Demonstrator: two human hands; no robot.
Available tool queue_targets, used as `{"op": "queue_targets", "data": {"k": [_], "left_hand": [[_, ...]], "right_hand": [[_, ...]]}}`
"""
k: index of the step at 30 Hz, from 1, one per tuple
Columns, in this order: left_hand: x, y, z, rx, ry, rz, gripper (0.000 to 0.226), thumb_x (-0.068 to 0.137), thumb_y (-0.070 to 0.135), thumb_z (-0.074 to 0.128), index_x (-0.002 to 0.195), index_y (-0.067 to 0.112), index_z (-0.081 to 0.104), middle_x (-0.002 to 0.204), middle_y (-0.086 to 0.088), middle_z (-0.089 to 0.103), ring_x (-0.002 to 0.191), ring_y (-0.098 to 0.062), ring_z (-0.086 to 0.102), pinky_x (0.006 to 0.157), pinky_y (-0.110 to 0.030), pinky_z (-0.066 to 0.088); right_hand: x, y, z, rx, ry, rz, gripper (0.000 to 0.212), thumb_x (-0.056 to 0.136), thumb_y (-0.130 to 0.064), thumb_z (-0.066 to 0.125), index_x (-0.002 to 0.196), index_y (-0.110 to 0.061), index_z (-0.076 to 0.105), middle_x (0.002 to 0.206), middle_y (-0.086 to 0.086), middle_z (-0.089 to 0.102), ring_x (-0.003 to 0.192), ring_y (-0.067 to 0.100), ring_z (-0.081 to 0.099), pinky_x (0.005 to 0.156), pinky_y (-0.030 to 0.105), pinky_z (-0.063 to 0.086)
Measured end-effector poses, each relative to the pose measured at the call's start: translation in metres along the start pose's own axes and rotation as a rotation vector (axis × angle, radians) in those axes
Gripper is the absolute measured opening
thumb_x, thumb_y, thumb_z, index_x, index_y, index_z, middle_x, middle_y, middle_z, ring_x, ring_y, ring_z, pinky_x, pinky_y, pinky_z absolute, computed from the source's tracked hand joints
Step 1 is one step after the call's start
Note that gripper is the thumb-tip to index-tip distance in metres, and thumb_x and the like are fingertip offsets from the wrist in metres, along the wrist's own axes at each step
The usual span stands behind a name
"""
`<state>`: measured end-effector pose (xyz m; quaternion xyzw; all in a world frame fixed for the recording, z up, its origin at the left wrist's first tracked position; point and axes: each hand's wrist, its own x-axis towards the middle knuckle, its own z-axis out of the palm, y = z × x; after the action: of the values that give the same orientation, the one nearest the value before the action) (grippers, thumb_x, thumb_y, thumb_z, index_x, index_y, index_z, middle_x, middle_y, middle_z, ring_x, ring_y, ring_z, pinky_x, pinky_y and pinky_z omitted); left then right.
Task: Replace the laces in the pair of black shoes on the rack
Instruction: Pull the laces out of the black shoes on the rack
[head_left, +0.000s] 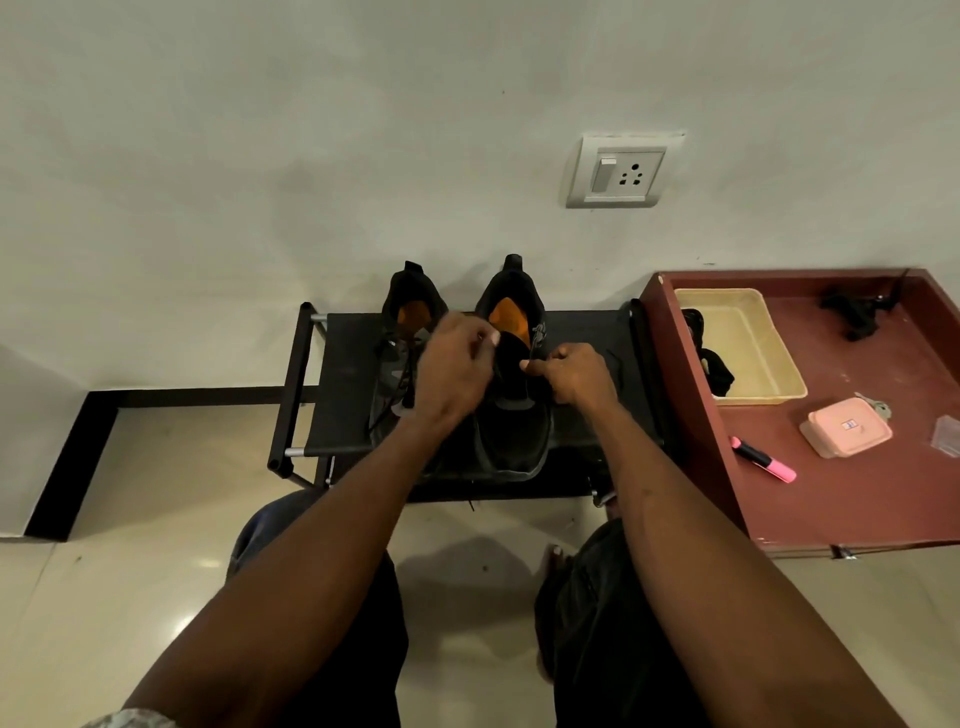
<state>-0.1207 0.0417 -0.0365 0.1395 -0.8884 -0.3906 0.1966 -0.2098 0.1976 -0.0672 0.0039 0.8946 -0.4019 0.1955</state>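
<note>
Looking down from the head camera, the person had both hands over the right-hand black shoe (511, 415), which stood on the black rack (343, 384) with its heel toward the wall and its toe toward the person. The right hand (576, 376) sat just right of the shoe's tongue, fingers curled, its thumb and forefinger pinched together on what seemed to be a dark lace (539, 338) near the upper eyelets; the lace itself was too thin and dark to follow. The left hand (457, 364) hovered at the left edge of the same opening, fingers curled as though pinching the other lace end, though I could not tell whether it truly held anything. From both grips the shoe's long axis ran straight away toward the wall, the eyelet rows lying between the two hands, each about equally near. The other black shoe (402, 358) stood just left of the left hand, loose laces trailing. Probably the threading would proceed along that axis.
</note>
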Motion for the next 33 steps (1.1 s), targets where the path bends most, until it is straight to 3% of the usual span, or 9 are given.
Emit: {"op": "queue_targets", "data": {"k": [4,11,13,17,20,22,27,30,33], "left_hand": [[-0.016,-0.007,0.033,0.409,-0.361,0.2,0.027,0.099,0.03,0.055,0.113,0.014,0.071,0.111,-0.005,0.051,0.106,-0.024,0.049,0.089,-0.038,0.045],[-0.016,-0.01,0.035,0.408,-0.382,0.179,0.024,0.1,0.025,0.053,0.109,0.006,0.066,0.114,-0.009,0.046,0.107,-0.025,0.044,0.094,-0.041,0.045],[-0.013,-0.007,0.028,0.255,-0.165,0.119,0.017,0.099,0.019,0.054,0.099,0.004,0.063,0.111,-0.01,0.047,0.1,-0.02,0.043,0.091,-0.037,0.047],[0.011,0.001,-0.011,-0.093,0.47,-0.121,0.017,0.1,0.016,0.052,0.098,0.001,0.059,0.117,-0.016,0.044,0.101,-0.014,0.042,0.085,-0.006,0.037],[0.029,-0.011,-0.037,-0.239,0.858,-0.287,0.02,0.1,0.015,0.047,0.101,-0.003,0.055,0.116,-0.019,0.042,0.101,-0.024,0.047,0.082,-0.008,0.037],[0.033,-0.018,-0.04,-0.278,0.956,-0.377,0.022,0.1,0.015,0.045,0.103,-0.005,0.054,0.116,-0.02,0.042,0.103,-0.029,0.048,0.083,-0.009,0.038],[0.008,0.001,-0.005,-0.093,0.383,-0.121,0.018,0.102,0.022,0.049,0.104,0.006,0.059,0.113,-0.003,0.044,0.101,-0.015,0.047,0.091,-0.022,0.041],[-0.01,-0.003,0.024,0.217,0.005,0.192,0.018,0.1,0.023,0.053,0.103,0.01,0.065,0.11,-0.007,0.051,0.1,-0.022,0.05,0.09,-0.037,0.042],[-0.019,-0.014,0.042,0.483,-0.263,0.247,0.025,0.099,0.028,0.051,0.114,0.014,0.065,0.122,-0.008,0.044,0.112,-0.027,0.043,0.098,-0.041,0.039]], "right_hand": [[0.001,0.001,0.001,-0.015,0.005,-0.012,0.044,0.075,-0.046,0.082,0.063,-0.017,0.05,0.061,0.005,0.056,0.059,0.024,0.056,0.06,0.039,0.049],[0.0,0.0,0.002,-0.025,-0.001,-0.015,0.045,0.077,-0.046,0.081,0.063,-0.017,0.048,0.061,0.004,0.053,0.058,0.02,0.05,0.058,0.034,0.04],[0.0,0.001,0.0,-0.021,-0.011,-0.011,0.046,0.077,-0.044,0.081,0.064,-0.017,0.047,0.06,0.004,0.05,0.059,0.02,0.047,0.058,0.033,0.036],[-0.001,0.001,-0.002,0.015,-0.018,-0.002,0.044,0.077,-0.042,0.082,0.067,-0.016,0.047,0.063,0.005,0.048,0.059,0.021,0.045,0.059,0.034,0.034],[-0.003,0.001,-0.001,0.026,-0.024,-0.001,0.047,0.077,-0.041,0.082,0.067,-0.016,0.043,0.062,0.006,0.044,0.059,0.021,0.043,0.059,0.034,0.032],[-0.003,0.0,-0.001,0.022,-0.025,-0.001,0.048,0.077,-0.041,0.082,0.066,-0.016,0.042,0.062,0.006,0.044,0.059,0.021,0.043,0.058,0.034,0.032],[-0.004,-0.003,-0.001,-0.004,-0.03,0.009,0.047,0.079,-0.041,0.08,0.064,-0.015,0.044,0.064,0.006,0.049,0.06,0.021,0.046,0.058,0.033,0.035],[-0.004,-0.002,-0.001,-0.014,-0.03,0.004,0.042,0.079,-0.043,0.079,0.067,-0.013,0.052,0.069,0.008,0.058,0.064,0.021,0.052,0.06,0.034,0.04],[-0.005,-0.001,-0.002,-0.003,-0.028,-0.002,0.042,0.08,-0.042,0.078,0.064,-0.015,0.05,0.066,0.004,0.055,0.063,0.02,0.051,0.059,0.033,0.039]]}}
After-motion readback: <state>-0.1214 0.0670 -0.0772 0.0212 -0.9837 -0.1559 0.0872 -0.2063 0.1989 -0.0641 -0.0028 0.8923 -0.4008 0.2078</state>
